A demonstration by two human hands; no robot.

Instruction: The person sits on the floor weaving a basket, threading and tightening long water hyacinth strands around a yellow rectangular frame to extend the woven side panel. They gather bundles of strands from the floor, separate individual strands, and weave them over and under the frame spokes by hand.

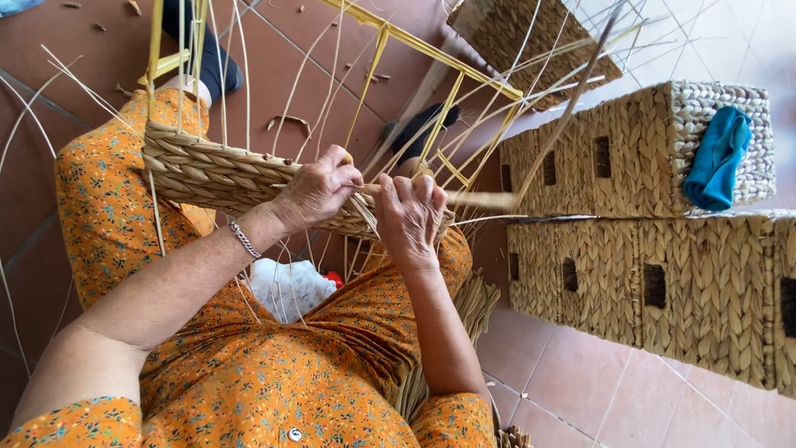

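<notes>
A single view, from a camera worn on the person's head, looks steeply down over the lap and out across the tiled floor [630, 390]. It sits close: both forearms enter from the bottom edge, at about 7 and 6 o'clock, and the left hand [319, 189] and right hand [410, 217] meet near centre. The frame is tilted (floor lines run diagonally). Finished woven baskets [638, 149] fill the 3 o'clock side; a yellow frame [431, 54] reaches toward 12 o'clock.

A home weaving workshop: finished woven baskets [638, 158] stacked on tiled floor [597, 390].
</notes>
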